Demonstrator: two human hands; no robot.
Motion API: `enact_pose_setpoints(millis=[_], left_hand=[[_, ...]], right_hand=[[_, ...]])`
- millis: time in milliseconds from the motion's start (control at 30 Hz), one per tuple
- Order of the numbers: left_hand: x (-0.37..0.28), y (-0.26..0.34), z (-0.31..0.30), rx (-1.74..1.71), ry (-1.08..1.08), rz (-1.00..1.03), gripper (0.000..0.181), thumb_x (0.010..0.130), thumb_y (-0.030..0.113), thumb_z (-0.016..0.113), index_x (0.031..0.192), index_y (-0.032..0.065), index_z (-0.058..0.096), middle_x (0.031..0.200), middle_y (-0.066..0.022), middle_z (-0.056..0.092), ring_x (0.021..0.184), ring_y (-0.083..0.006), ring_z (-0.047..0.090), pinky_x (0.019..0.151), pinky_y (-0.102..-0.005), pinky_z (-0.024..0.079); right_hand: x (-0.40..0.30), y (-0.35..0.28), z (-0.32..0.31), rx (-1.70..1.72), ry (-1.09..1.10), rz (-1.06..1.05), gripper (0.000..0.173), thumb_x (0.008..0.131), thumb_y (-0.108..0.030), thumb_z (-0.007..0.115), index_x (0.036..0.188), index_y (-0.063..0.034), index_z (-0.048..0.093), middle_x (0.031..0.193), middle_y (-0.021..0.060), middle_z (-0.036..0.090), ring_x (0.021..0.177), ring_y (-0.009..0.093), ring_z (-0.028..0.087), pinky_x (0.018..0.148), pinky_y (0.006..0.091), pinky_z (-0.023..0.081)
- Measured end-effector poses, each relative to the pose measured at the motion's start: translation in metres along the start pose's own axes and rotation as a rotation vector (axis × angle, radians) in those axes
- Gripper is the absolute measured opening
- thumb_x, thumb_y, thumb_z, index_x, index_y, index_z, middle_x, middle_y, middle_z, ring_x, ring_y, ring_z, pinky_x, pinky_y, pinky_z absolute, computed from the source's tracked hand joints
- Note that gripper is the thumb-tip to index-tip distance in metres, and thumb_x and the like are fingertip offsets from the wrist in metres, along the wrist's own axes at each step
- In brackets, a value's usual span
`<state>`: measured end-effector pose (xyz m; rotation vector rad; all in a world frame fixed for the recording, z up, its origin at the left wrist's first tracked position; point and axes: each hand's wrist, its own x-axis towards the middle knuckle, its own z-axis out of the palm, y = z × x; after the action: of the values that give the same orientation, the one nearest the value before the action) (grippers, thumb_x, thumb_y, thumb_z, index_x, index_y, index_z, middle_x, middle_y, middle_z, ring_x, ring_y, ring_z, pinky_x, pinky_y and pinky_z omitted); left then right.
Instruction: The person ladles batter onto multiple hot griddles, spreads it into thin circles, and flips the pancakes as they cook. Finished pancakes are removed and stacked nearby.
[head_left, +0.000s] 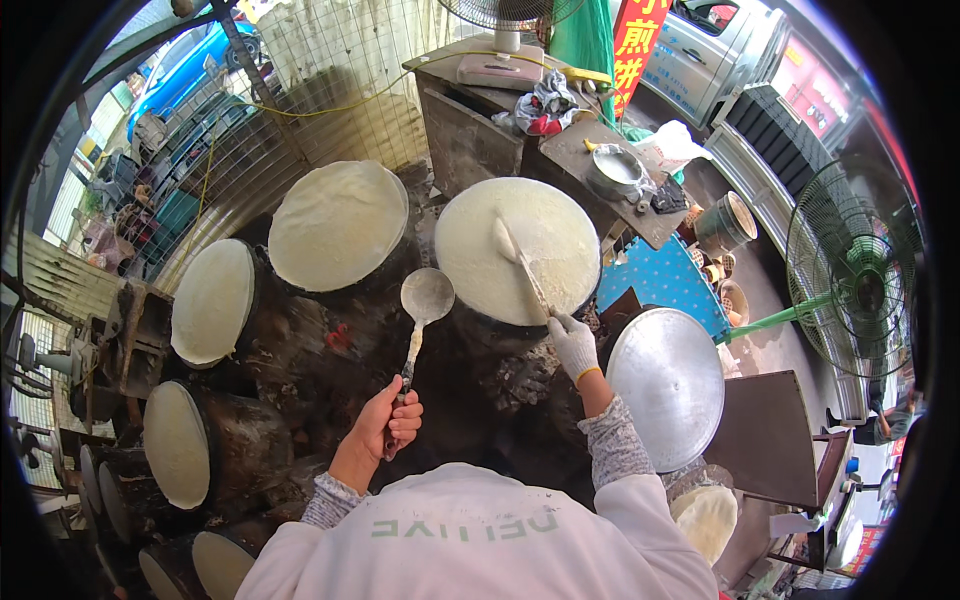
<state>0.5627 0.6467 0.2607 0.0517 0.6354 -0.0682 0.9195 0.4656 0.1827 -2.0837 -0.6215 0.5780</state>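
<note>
My bare left hand (386, 422) grips the handle of a metal ladle (427, 295), whose bowl is up, left of the front griddle. My right hand (574, 345), in a white knit glove, holds a long-handled spreader (529, 277). Its blade lies on a wide round layer of pale batter (480, 217) that covers a drum-shaped griddle stove. Left of it, a second griddle carries a large thin pancake (337, 225) with a wrinkled top. Further left, another pancake (214, 304) covers a third griddle, and one more (176, 444) lies below that.
A round metal lid (666, 390) stands right of my gloved hand. Behind the griddles, a wooden table (480, 135) holds a scale and cloths; a metal pot (616, 165) sits on a lower board. A green floor fan (870, 281) is far right. Several griddle drums line the lower left.
</note>
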Motion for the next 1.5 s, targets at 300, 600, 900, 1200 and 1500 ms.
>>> enact_pose_setpoints(millis=[300, 600, 900, 1200, 1500], left_hand=[[0.022, 0.007, 0.019, 0.084, 0.011, 0.009, 0.049, 0.109, 0.053, 0.043, 0.083, 0.0128, 0.051, 0.061, 0.007, 0.034, 0.046, -0.0046, 0.035, 0.041, -0.0211, 0.033], [0.072, 0.029, 0.055, 0.137, 0.14, 0.02, 0.048, 0.108, 0.053, 0.046, 0.08, 0.014, 0.051, 0.06, 0.0067, 0.036, 0.047, -0.0055, 0.037, 0.041, -0.0214, 0.033], [0.17, 0.012, 0.109, 0.154, 0.408, 0.158, 0.05, 0.107, 0.059, 0.042, 0.081, 0.0155, 0.043, 0.061, 0.0032, 0.042, 0.049, -0.012, 0.041, 0.047, -0.0278, 0.036], [0.217, -0.041, 0.169, -0.418, 0.084, 0.083, 0.063, 0.105, 0.066, 0.033, 0.075, 0.011, 0.041, 0.06, 0.0016, 0.042, 0.047, -0.0147, 0.04, 0.047, -0.0303, 0.039], [0.048, -0.025, 0.16, -0.404, -0.808, 0.002, 0.044, 0.11, 0.047, 0.041, 0.084, 0.0125, 0.041, 0.058, 0.0025, 0.038, 0.043, -0.0096, 0.042, 0.041, -0.0256, 0.04]], right_hand=[[0.037, -0.003, -0.044, -0.012, 0.116, -0.064, 0.043, 0.093, -0.033, 0.065, 0.121, -0.0011, 0.073, 0.111, 0.0212, 0.076, 0.106, 0.029, 0.074, 0.095, 0.0345, 0.054], [-0.059, 0.056, -0.084, 0.111, 0.055, 0.108, 0.041, 0.095, -0.023, 0.067, 0.128, 0.0003, 0.07, 0.12, 0.0154, 0.075, 0.11, 0.019, 0.07, 0.099, 0.0302, 0.051], [-0.093, 0.031, 0.038, 0.184, 0.287, 0.059, 0.039, 0.098, -0.023, 0.064, 0.129, 0.0012, 0.069, 0.117, 0.0218, 0.074, 0.109, 0.027, 0.072, 0.096, 0.0339, 0.053], [-0.088, -0.011, 0.029, 0.616, -0.075, 0.398, 0.032, 0.101, -0.026, 0.062, 0.123, -0.0062, 0.072, 0.066, 0.0013, 0.057, 0.048, 0.013, 0.051, 0.045, 0.0301, 0.04], [-0.049, -0.005, -0.054, -0.61, 0.067, -0.188, 0.046, 0.101, -0.03, 0.059, 0.146, -0.0207, 0.057, 0.096, 0.0193, 0.072, 0.09, 0.035, 0.074, 0.073, 0.0434, 0.058]])
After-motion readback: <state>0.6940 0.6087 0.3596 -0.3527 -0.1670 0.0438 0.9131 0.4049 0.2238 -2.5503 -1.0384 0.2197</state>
